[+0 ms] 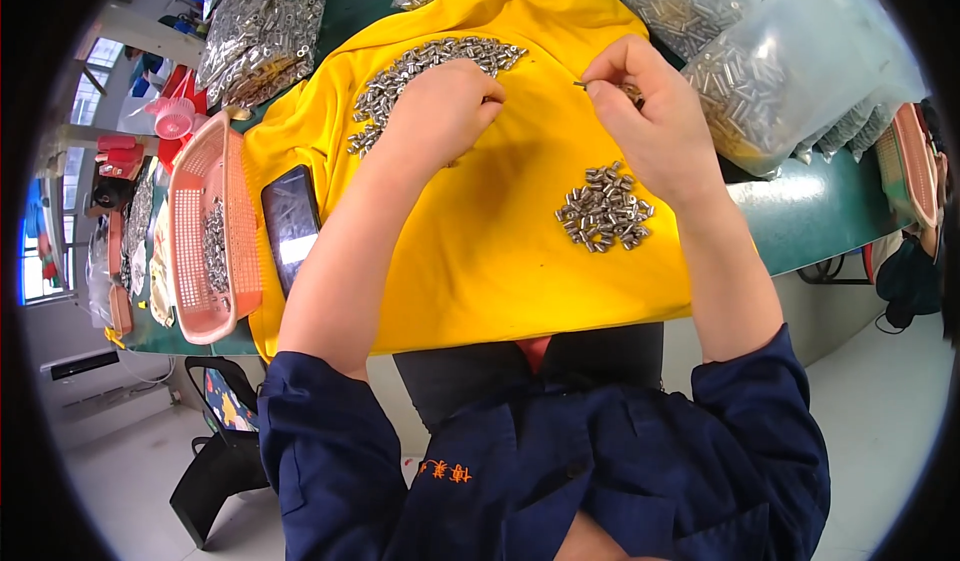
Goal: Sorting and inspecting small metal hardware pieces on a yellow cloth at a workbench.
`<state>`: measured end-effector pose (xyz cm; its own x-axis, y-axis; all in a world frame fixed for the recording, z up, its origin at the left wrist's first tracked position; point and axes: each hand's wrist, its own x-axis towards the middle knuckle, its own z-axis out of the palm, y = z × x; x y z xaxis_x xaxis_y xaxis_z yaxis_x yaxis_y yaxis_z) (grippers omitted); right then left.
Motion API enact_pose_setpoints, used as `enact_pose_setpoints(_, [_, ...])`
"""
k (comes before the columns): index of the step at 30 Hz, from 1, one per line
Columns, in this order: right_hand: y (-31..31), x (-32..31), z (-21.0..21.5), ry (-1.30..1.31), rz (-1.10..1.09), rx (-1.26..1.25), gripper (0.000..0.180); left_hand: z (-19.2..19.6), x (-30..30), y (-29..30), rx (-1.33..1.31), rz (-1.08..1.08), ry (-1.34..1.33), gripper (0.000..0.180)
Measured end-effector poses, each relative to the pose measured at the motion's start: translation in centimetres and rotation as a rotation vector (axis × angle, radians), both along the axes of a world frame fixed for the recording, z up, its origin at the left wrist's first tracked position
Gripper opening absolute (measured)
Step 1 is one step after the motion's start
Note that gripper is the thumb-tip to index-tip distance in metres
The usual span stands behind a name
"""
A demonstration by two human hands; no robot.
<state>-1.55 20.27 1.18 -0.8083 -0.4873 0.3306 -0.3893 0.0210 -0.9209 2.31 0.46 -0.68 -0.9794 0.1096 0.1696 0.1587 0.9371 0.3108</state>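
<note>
Here right hand (640,111) pinches a slim metal pin (581,85) over yellow cloth (480,231).

Single head-worn fisheye view, steeply downward and close over a yellow cloth (500,251) on a green table (810,216).

A thin metal pin (581,85) is pinched by the right hand (650,126) above a yellow cloth (500,241). The left hand (440,111) is rested, fingers curled, beside scattered metal sleeves (420,66).

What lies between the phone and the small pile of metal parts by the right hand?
In the head view, only the left forearm crosses the yellow cloth between the phone and the small pile.
</note>
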Motion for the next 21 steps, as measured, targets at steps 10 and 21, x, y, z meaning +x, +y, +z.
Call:
enact_pose_setpoints(10, [0.0,0.5,0.4,0.046,0.003,0.053,0.008,0.9,-0.2,0.9,-0.07,0.021,-0.027,0.013])
enact_pose_setpoints(21, [-0.1,0.9,0.4,0.005,0.172,0.098,0.007,0.4,3.6,3.7,1.472,0.042,-0.178,0.015])
